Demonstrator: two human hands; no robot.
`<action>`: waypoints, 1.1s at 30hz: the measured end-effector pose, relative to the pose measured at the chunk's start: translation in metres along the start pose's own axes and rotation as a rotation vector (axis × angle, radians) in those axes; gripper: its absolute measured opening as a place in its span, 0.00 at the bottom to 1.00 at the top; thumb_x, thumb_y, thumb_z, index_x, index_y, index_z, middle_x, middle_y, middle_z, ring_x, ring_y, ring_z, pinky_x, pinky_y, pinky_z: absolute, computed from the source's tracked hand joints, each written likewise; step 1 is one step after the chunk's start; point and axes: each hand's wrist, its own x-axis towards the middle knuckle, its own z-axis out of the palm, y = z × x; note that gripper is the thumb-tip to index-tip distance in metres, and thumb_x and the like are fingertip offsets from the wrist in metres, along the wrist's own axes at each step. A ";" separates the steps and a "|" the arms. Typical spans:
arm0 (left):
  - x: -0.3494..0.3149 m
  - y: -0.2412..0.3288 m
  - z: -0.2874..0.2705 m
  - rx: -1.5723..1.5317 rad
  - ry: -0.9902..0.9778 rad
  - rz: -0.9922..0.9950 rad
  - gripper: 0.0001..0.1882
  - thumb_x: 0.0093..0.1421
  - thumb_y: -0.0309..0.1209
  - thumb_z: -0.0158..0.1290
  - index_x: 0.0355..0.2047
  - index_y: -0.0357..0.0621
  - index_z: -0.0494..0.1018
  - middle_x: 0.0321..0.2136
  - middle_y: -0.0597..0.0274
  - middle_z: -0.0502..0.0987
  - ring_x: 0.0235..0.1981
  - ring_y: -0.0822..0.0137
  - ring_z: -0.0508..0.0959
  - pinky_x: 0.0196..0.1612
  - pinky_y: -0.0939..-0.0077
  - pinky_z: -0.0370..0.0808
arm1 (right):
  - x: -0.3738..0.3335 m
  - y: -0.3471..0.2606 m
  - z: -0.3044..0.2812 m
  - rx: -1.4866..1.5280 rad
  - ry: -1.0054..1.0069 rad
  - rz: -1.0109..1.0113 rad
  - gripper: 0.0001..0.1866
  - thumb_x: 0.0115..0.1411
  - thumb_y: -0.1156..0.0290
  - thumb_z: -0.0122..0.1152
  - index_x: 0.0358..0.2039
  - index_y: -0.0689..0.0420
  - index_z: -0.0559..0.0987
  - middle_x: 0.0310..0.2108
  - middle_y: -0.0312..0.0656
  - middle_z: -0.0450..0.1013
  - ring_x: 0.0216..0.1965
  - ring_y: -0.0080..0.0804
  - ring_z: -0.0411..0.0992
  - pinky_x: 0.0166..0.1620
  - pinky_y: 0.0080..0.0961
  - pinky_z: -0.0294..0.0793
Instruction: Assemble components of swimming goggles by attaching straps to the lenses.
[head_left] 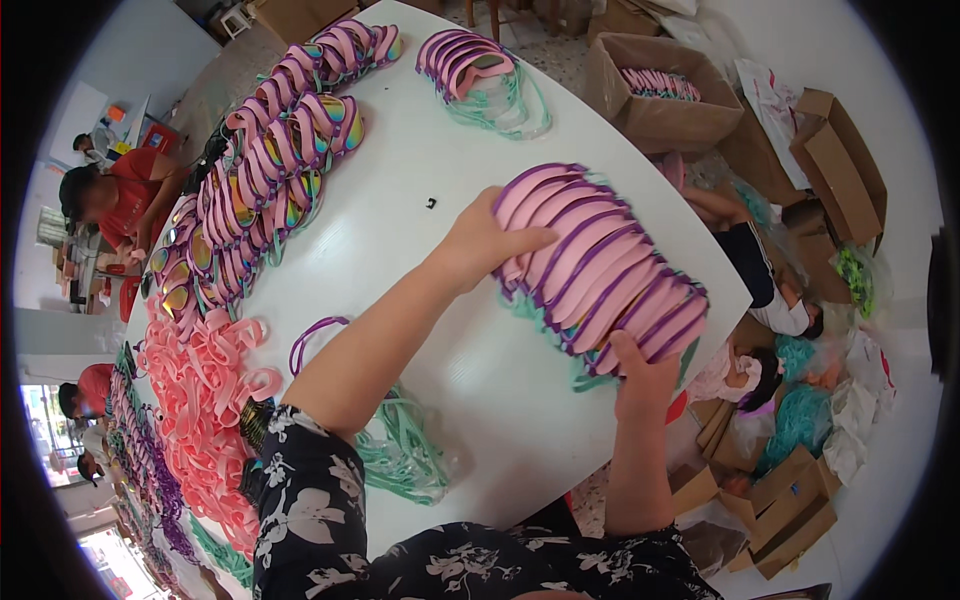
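Observation:
Between my two hands is a long row of nested goggles (590, 255), with pink frames, purple edges and teal straps showing underneath. My left hand (485, 240) is closed on the row's far left end, its thumb lying over the pink frames. At the near right end, my right hand (645, 375) grips the row with its thumb on top; its other fingers are mostly hidden. A smaller stack of the same goggles (465, 65) rests at the far end of the white table (400, 225). Teal straps (405, 450) lie beside my left forearm.
Long rows of goggles with shiny lenses (285, 140) line the table's left side. Nearer is a heap of pink strips (205, 400). A small black piece (431, 203) lies mid-table. To the right are an open carton holding goggles (660, 120) and seated people; others work at left.

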 end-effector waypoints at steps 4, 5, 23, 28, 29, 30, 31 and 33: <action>0.047 0.037 0.032 0.061 -0.060 0.052 0.47 0.44 0.40 0.74 0.56 0.24 0.63 0.48 0.44 0.76 0.48 0.60 0.79 0.50 0.70 0.77 | 0.037 -0.020 -0.008 -0.003 0.041 -0.100 0.35 0.56 0.76 0.71 0.61 0.67 0.65 0.55 0.47 0.70 0.54 0.37 0.71 0.58 0.31 0.70; 0.057 0.046 0.034 0.071 -0.078 0.058 0.48 0.43 0.41 0.75 0.56 0.24 0.63 0.48 0.43 0.76 0.48 0.60 0.79 0.50 0.70 0.77 | 0.047 -0.025 -0.006 -0.007 0.052 -0.106 0.35 0.56 0.76 0.70 0.61 0.67 0.65 0.55 0.47 0.70 0.54 0.36 0.71 0.58 0.31 0.70; 0.236 0.010 -0.091 1.032 0.699 0.477 0.38 0.55 0.51 0.65 0.53 0.29 0.70 0.43 0.42 0.78 0.41 0.55 0.79 0.43 0.66 0.77 | 0.224 0.023 0.128 -0.004 -0.435 -0.117 0.30 0.65 0.61 0.64 0.61 0.65 0.68 0.56 0.40 0.70 0.58 0.28 0.67 0.61 0.27 0.63; 0.240 0.006 -0.077 1.457 0.835 0.225 0.42 0.56 0.63 0.57 0.56 0.39 0.70 0.52 0.44 0.74 0.56 0.45 0.71 0.58 0.52 0.67 | 0.220 0.033 0.125 -0.083 -0.349 -0.169 0.29 0.67 0.58 0.61 0.61 0.65 0.69 0.57 0.42 0.71 0.58 0.29 0.67 0.61 0.27 0.63; 0.241 0.008 -0.075 1.428 0.838 0.227 0.40 0.56 0.62 0.57 0.54 0.41 0.72 0.52 0.45 0.74 0.56 0.45 0.71 0.59 0.50 0.64 | 0.217 0.027 0.125 -0.121 -0.319 -0.168 0.28 0.67 0.58 0.60 0.60 0.65 0.70 0.56 0.42 0.72 0.58 0.30 0.68 0.61 0.27 0.64; 0.238 0.009 -0.074 1.441 0.863 0.234 0.39 0.56 0.62 0.57 0.54 0.40 0.73 0.52 0.46 0.74 0.56 0.45 0.71 0.59 0.50 0.64 | 0.214 0.025 0.125 -0.159 -0.290 -0.167 0.28 0.67 0.58 0.60 0.59 0.66 0.71 0.56 0.42 0.72 0.57 0.30 0.68 0.60 0.27 0.64; 0.234 0.011 -0.074 1.454 0.890 0.241 0.38 0.56 0.61 0.57 0.53 0.40 0.73 0.52 0.46 0.75 0.55 0.45 0.71 0.59 0.50 0.64 | 0.212 0.026 0.125 -0.171 -0.277 -0.179 0.27 0.67 0.58 0.60 0.58 0.66 0.72 0.55 0.42 0.73 0.56 0.31 0.69 0.60 0.27 0.65; 0.232 0.008 -0.068 1.482 1.009 0.548 0.34 0.58 0.57 0.57 0.51 0.40 0.75 0.53 0.46 0.74 0.56 0.45 0.71 0.59 0.50 0.64 | 0.214 0.025 0.125 -0.195 -0.239 -0.218 0.27 0.67 0.57 0.60 0.56 0.66 0.73 0.54 0.43 0.74 0.55 0.32 0.70 0.59 0.28 0.66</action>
